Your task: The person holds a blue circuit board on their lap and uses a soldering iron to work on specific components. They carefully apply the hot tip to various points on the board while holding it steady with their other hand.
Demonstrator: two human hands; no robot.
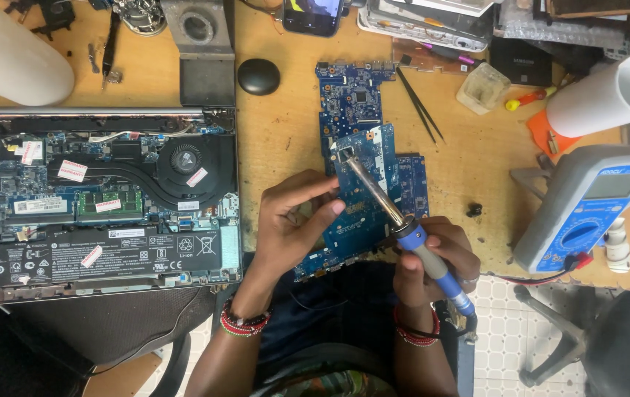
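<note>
A: Your right hand (432,257) is wrapped around the blue soldering iron (403,228), its tip at frame centre on the small blue board (363,213).

B: And your left hand (293,220)?

A: It pinches that board's left edge. Your palms hide its lower part; the larger motherboard (352,95) behind is partly covered.

Phone (313,15) was cut off by top edge, opened laptop (102,198) by left edge. Left hand (296,220) hid part of the small blue circuit board (363,213); lower board (352,103) partly covered by it. Soldering iron (403,228) tip contact too small to tell. Multimeter (587,209) screen was unreadable.
</note>
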